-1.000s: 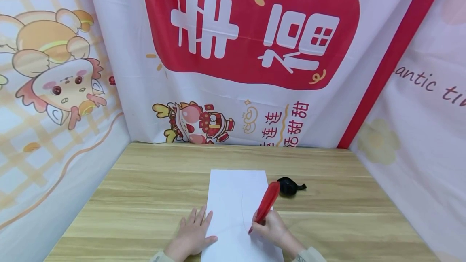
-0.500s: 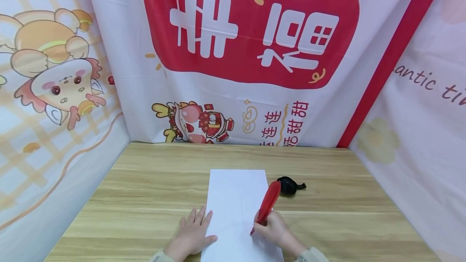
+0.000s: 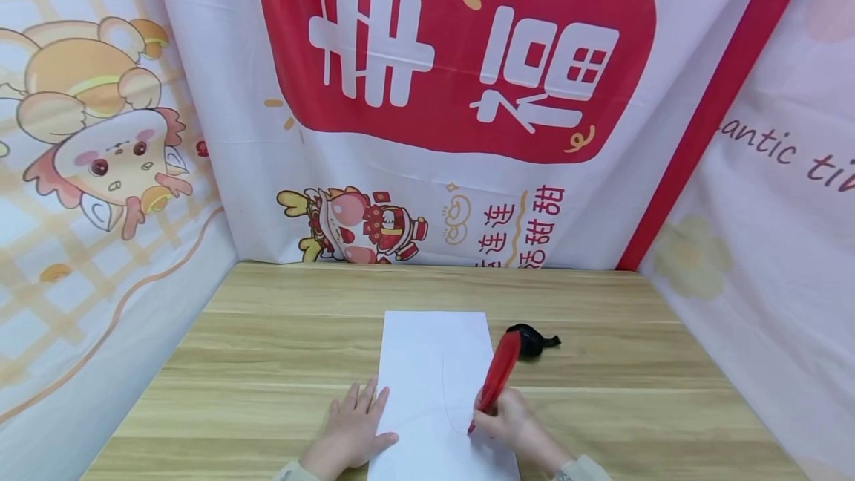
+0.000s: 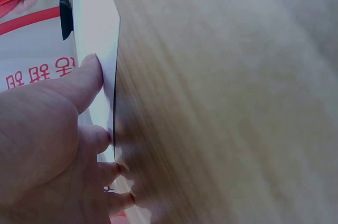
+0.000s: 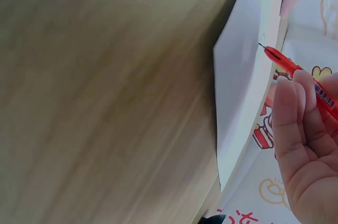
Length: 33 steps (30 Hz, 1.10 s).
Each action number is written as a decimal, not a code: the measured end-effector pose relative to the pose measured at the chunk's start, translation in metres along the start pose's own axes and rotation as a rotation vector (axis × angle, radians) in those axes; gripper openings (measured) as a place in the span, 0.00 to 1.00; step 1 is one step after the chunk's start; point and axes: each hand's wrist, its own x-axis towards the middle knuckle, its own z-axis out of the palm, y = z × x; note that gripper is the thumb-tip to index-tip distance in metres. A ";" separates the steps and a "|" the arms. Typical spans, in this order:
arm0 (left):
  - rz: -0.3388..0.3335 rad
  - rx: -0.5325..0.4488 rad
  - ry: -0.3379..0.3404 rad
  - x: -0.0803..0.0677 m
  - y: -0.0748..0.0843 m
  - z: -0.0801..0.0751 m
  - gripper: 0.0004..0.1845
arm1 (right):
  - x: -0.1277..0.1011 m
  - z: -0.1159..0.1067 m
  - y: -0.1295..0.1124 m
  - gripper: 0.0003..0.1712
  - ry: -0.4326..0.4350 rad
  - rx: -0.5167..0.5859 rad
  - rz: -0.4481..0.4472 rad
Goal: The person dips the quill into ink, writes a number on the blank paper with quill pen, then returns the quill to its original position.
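A white sheet of paper (image 3: pixel 430 362) lies on the wooden table (image 3: pixel 267 347), with a faint curved line drawn on it. My left hand (image 3: pixel 350 429) lies flat with straight fingers on the sheet's left edge, holding it down; the left wrist view shows the left hand (image 4: pixel 63 145) with its thumb on the paper (image 4: pixel 97 34). My right hand (image 3: pixel 510 421) grips a red feather-shaped pen (image 3: pixel 496 378), its tip on the paper near the lower right. In the right wrist view the red pen (image 5: pixel 288 65) points at the sheet (image 5: pixel 243 92) from the right hand (image 5: pixel 301 145).
A small black object (image 3: pixel 531 340) sits on the table just right of the paper, behind the pen. Printed cloth walls close the table in at the back, left and right. Bare wood lies to the left and right of the sheet.
My right hand and the pen have shifted slightly right and down along the paper. The left hand has stayed in place.
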 end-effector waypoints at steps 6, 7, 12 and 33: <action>-0.004 -0.002 -0.009 0.001 -0.002 0.001 0.39 | -0.002 -0.004 0.002 0.05 -0.005 0.033 0.031; -0.005 -0.005 -0.011 0.001 -0.002 0.001 0.39 | -0.003 -0.005 0.002 0.05 -0.003 0.040 0.031; -0.005 -0.006 -0.018 0.001 -0.002 0.001 0.39 | -0.005 -0.007 0.002 0.05 0.011 0.036 0.050; -0.014 -0.025 -0.013 -0.001 0.001 -0.002 0.38 | -0.007 -0.019 0.009 0.05 0.025 0.014 0.081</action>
